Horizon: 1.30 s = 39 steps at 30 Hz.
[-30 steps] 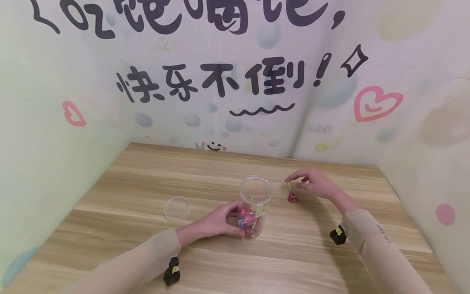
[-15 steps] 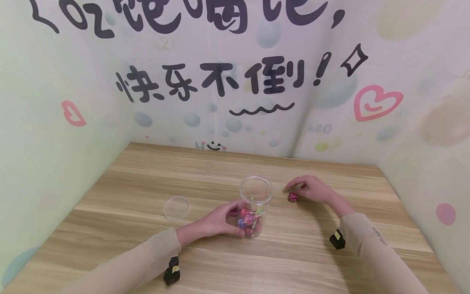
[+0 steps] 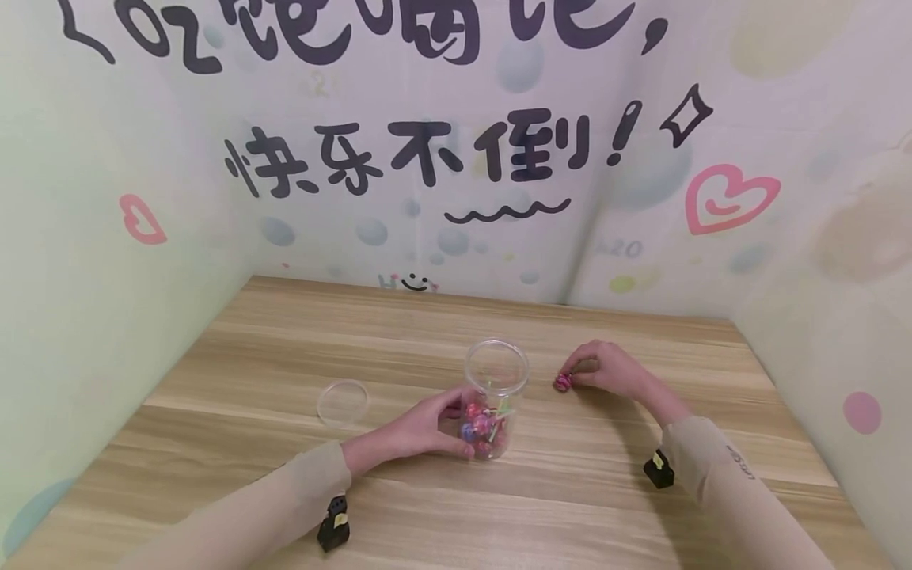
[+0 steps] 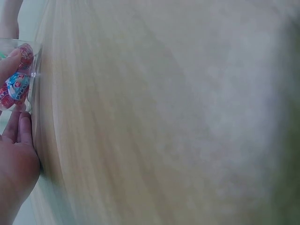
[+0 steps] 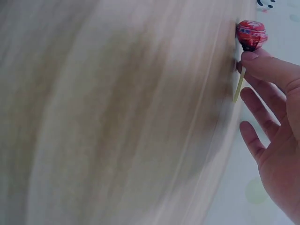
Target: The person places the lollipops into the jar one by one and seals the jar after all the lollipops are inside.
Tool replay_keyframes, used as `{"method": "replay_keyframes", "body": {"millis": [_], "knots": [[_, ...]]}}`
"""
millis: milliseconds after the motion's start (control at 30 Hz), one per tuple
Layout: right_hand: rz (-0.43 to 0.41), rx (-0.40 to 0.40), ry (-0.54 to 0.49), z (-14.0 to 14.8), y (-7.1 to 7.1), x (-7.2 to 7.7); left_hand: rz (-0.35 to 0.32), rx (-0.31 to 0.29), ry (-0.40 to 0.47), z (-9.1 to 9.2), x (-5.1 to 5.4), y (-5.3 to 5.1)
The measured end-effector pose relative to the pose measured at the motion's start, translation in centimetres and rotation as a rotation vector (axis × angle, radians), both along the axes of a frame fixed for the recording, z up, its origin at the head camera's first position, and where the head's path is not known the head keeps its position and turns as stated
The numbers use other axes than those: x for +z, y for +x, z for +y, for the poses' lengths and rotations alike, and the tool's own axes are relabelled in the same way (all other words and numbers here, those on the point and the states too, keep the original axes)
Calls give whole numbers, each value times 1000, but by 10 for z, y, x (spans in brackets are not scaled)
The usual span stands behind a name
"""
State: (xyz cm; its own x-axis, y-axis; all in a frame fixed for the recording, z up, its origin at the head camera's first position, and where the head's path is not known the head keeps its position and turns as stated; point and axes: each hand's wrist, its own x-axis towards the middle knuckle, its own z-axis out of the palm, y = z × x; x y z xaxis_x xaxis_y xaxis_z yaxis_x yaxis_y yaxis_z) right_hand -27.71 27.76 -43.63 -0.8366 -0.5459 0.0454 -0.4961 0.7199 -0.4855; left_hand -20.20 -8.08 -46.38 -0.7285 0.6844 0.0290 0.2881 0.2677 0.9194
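A clear plastic jar [image 3: 496, 388] stands upright and uncovered near the table's middle, with several wrapped lollipops [image 3: 483, 427] in its lower part. My left hand [image 3: 427, 427] grips the jar from its left side, fingers behind and thumb in front. In the left wrist view, blue and red wrappers [image 4: 18, 86] show through the jar wall. To the right of the jar, my right hand [image 3: 606, 370] pinches a single lollipop [image 3: 563, 382]. The right wrist view shows thumb and fingertips on the yellow stick [image 5: 239, 86], just below the red-wrapped candy head [image 5: 252, 34].
A round clear lid [image 3: 343, 404] lies flat on the wooden table [image 3: 285, 332] left of the jar. The back wall [image 3: 356, 261] with dark lettering rises behind the table's far edge, and side walls stand left and right.
My right hand has come down around the lollipop beside the jar, moving its grasp from the stick's end to near the candy head. The left hand and jar have stayed put.
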Motion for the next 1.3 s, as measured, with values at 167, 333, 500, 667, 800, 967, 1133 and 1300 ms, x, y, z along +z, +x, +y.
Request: {"method": "replay_keyframes", "body": {"millis": [167, 333, 500, 667, 800, 967, 1133, 1300], "knots": [[-25, -36, -26, -2, 5, -1, -6, 9, -16, 0, -1, -1], [12, -37, -42, -4, 9, -1, -2, 13, -20, 0, -2, -1], [71, -7, -30, -5, 8, -3, -2, 10, -20, -1, 0, 0], [84, -3, -19, -6, 9, -2, -8, 10, -27, -1, 1, 1], [83, 4, -18, -6, 10, -1, -6, 9, -21, -1, 1, 0], [102, 20, 2, -7, 9, 1, 0, 11, -17, -2, 0, 0], [114, 35, 15, -6, 9, 11, -4, 12, -22, -2, 0, 0], [129, 68, 36, -4, 8, 28, -13, 9, -27, -2, 1, 1]]}}
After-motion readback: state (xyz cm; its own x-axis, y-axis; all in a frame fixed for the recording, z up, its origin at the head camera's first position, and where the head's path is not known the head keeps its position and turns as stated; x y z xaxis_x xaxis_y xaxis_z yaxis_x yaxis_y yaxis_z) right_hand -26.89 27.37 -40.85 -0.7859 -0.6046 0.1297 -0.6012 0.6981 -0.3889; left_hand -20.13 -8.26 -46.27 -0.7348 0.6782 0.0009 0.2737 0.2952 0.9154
